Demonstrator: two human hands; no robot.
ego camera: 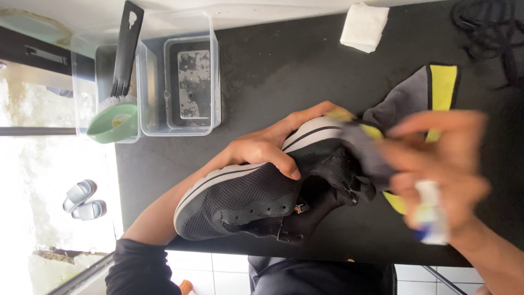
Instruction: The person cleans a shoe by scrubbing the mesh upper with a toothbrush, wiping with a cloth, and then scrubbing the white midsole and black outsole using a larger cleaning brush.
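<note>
I see my left hand [262,148] gripping the unlaced black mesh sneaker [256,194]; beside its heel, my blurred right hand [436,164] clutches a small bottle [431,213]; cleaning looks midway.

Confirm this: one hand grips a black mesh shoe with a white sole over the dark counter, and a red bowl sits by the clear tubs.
Not quite. The bowl is green, not red, as the head view shows. The rest holds: the hand grips the black mesh shoe with its white sole over the dark counter, and the bowl sits by the clear tubs.
</note>
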